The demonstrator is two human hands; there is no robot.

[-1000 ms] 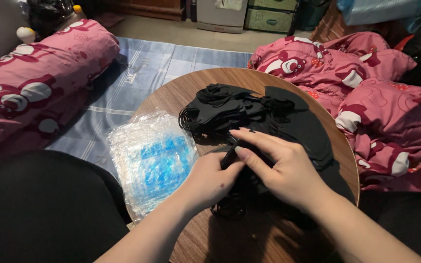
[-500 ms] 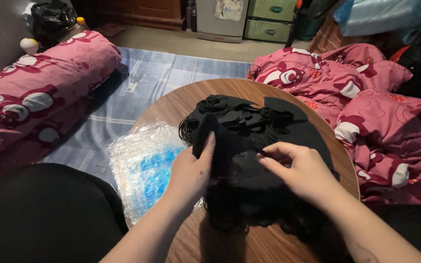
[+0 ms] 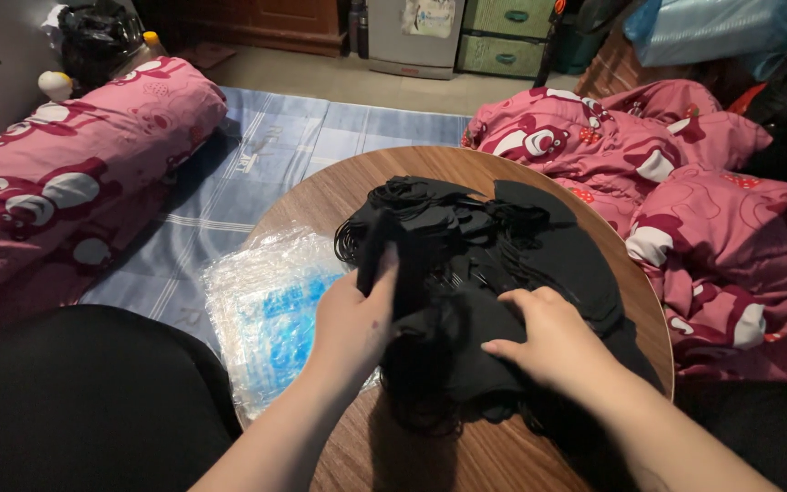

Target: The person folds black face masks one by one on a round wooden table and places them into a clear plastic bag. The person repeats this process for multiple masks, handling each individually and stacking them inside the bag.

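- Black cloth pieces [image 3: 494, 246] with thin elastic loops lie heaped on a round wooden table [image 3: 321, 196], filling most of its middle and right side; they look like face masks, though the dim light makes this hard to confirm.
- Left hand [image 3: 352, 319] grips one bunch from the heap, thumb on the near face and fingers curled behind, holding its top edge upright and slightly clear of the pile, probably so that it can be told apart from the rest.
- Right hand [image 3: 553, 342] lies palm down on the lower part of the heap, fingers spread and bent over the cloth. It presses rather than lifts, which seems to pin the loose stack while the other hand pulls. Whether any piece is pinched under the fingers cannot be told.
- Clear plastic bags [image 3: 261, 310], with blue print showing through, sit in a flat stack on the table's left edge, just beside the left hand and partly hanging over the rim, within easy reach of the heap.
- Pink printed bedding [image 3: 703, 200] is bunched up to the right of the table, and a rolled pink quilt [image 3: 66, 173] lies to the left on a blue checked mat [image 3: 257, 155].
- Dark clothing over the person's knee [image 3: 75, 401] fills the lower left corner.
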